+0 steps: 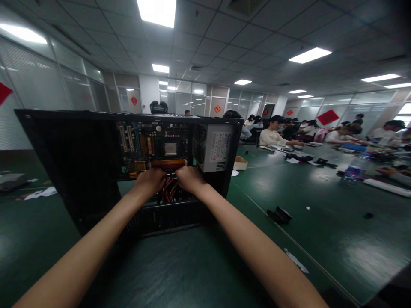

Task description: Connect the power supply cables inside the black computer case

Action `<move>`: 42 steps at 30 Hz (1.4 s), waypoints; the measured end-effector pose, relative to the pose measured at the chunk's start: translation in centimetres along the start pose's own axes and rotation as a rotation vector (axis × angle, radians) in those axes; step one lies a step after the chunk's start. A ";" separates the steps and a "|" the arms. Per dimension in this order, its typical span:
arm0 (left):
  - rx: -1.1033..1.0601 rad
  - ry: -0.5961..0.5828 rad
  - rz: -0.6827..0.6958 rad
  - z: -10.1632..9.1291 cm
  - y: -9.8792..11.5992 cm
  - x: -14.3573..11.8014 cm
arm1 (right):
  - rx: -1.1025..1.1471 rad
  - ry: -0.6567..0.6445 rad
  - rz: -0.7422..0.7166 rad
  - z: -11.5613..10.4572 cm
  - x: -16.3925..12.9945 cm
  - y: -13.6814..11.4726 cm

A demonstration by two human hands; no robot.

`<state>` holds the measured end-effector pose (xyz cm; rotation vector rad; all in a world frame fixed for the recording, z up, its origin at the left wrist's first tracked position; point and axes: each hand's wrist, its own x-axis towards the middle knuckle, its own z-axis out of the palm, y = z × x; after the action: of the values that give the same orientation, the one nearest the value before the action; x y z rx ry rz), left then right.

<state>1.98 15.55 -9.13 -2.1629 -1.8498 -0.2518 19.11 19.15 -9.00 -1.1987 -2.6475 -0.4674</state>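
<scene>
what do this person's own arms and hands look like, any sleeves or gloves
The left forearm and right forearm are bare, with no sleeves in view. The left hand and right hand wear no gloves, and no watch or wristband shows. I can't tell about rings.

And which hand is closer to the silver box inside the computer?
The right hand, near the lower left corner of the silver box; the left hand is farther away.

The single head-worn view looks forward and slightly down over the glossy green counter toward its far edge; the open black metal computer case stands close in front, and the grey tiled ceiling spans the top.
</scene>
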 end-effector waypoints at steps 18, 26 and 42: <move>-0.087 0.005 0.057 1.3 -0.9 0.8 | 0.044 0.011 0.012 0.2 0.1 0.1; -0.210 0.032 0.025 0.9 -1.4 0.3 | 0.112 0.047 0.049 0.3 -0.1 0.4; -0.264 0.055 -0.115 -1.7 1.7 -7.8 | -0.056 0.234 0.027 2.3 -11.2 -0.2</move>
<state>2.49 7.45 -10.10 -2.1896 -2.0100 -0.6054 26.16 12.13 -14.54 -1.1186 -2.4322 -0.6387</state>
